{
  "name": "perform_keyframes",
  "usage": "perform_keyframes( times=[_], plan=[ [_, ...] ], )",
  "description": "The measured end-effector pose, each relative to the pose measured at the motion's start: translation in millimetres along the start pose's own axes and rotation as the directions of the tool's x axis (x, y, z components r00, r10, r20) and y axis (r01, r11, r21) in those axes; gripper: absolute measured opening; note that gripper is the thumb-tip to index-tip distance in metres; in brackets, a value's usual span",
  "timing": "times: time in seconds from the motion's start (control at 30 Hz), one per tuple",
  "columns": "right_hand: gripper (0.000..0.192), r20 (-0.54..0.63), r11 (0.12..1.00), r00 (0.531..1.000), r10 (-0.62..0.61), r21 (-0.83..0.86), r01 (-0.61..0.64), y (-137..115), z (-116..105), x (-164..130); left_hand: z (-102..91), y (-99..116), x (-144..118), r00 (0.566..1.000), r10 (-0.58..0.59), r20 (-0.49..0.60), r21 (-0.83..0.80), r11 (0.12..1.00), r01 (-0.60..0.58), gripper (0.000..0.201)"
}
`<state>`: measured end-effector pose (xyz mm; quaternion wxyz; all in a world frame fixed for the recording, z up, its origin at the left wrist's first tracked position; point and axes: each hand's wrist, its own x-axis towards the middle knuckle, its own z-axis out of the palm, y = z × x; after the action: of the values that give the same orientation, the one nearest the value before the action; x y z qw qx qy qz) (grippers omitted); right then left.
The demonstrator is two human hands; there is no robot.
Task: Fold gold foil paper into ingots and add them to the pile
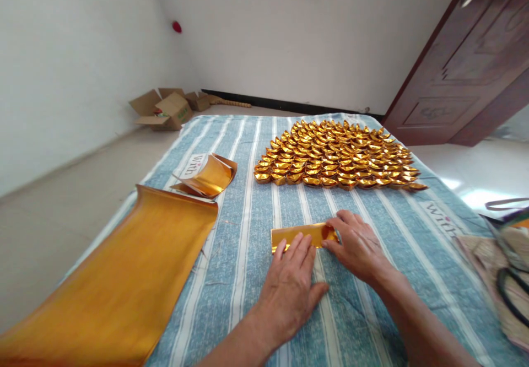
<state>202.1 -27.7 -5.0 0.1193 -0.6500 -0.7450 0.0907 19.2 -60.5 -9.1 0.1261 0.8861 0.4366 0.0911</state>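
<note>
A small rectangle of gold foil paper (295,236) lies flat on the striped blue cloth in front of me. My left hand (291,279) rests palm down with fingers stretched out, its fingertips pressing on the strip's near edge. At the strip's right end my right hand (351,240) pinches the foil between thumb and fingers, and that end curls up. Beyond my hands stand rows of folded gold paper ingots (334,160), packed close together.
A large gold sheet (124,268) spreads over the left side, with a curled stack of cut foil pieces (210,178) behind it. Scissors (512,284) lie on a cloth at the right edge. Open cardboard boxes (167,111) sit on the floor beyond.
</note>
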Motion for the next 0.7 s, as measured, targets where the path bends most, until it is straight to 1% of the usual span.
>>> perform_keyframes(
  times=[0.13, 0.23, 0.3, 0.33, 0.4, 0.43, 0.47, 0.5, 0.6, 0.7],
  plan=[
    [0.022, 0.014, 1.000, 1.000, 0.007, 0.029, -0.007, 14.1, -0.2, 1.9, 0.2, -0.2, -0.9, 1.000, 0.004, 0.005, 0.006, 1.000, -0.004, 0.056],
    [0.027, -0.009, 0.996, 1.000, -0.012, 0.091, 0.013, 24.0, -2.4, 2.2, 1.6, -1.5, -1.9, 1.000, 0.000, 0.010, -0.002, 1.000, 0.000, 0.057],
    [0.027, -0.073, 0.982, 0.997, -0.011, 0.188, 0.024, 25.8, -5.4, 1.5, 2.9, -2.4, -2.6, 1.000, 0.002, 0.013, -0.002, 1.000, -0.002, 0.058],
    [0.024, -0.116, 0.964, 0.993, -0.005, 0.262, 0.035, 24.4, -6.7, 0.9, 3.4, -2.6, -2.7, 1.000, 0.003, 0.012, -0.001, 1.000, -0.003, 0.058],
    [0.017, -0.184, 0.897, 0.983, 0.004, 0.435, 0.078, 17.4, -7.6, -0.2, 3.5, -2.2, -2.6, 1.000, -0.002, 0.013, 0.000, 1.000, 0.002, 0.058],
    [0.013, -0.183, 0.856, 0.983, -0.003, 0.508, 0.097, 12.3, -6.8, -0.6, 3.0, -1.5, -2.2, 1.000, -0.006, 0.019, 0.000, 1.000, 0.006, 0.057],
    [0.010, -0.162, 0.822, 0.987, -0.019, 0.559, 0.107, 6.9, -5.0, -0.7, 2.3, -0.7, -1.6, 1.000, -0.011, 0.028, -0.002, 1.000, 0.011, 0.058],
    [0.007, -0.126, 0.812, 0.991, -0.042, 0.573, 0.107, 1.8, -2.6, -0.3, 1.4, 0.1, -1.0, 0.999, -0.016, 0.037, -0.005, 1.000, 0.016, 0.058],
    [0.010, -0.023, 0.873, 0.997, -0.069, 0.483, 0.071, -7.7, 5.2, 3.2, -0.8, 1.7, 1.0, 0.998, -0.020, 0.052, -0.013, 1.000, 0.021, 0.061],
    [0.009, 0.049, 0.903, 0.997, -0.059, 0.428, 0.033, -8.3, 8.1, 7.6, -1.4, -0.4, 1.2, 0.999, -0.005, 0.036, -0.016, 1.000, 0.006, 0.063]
  ],
)
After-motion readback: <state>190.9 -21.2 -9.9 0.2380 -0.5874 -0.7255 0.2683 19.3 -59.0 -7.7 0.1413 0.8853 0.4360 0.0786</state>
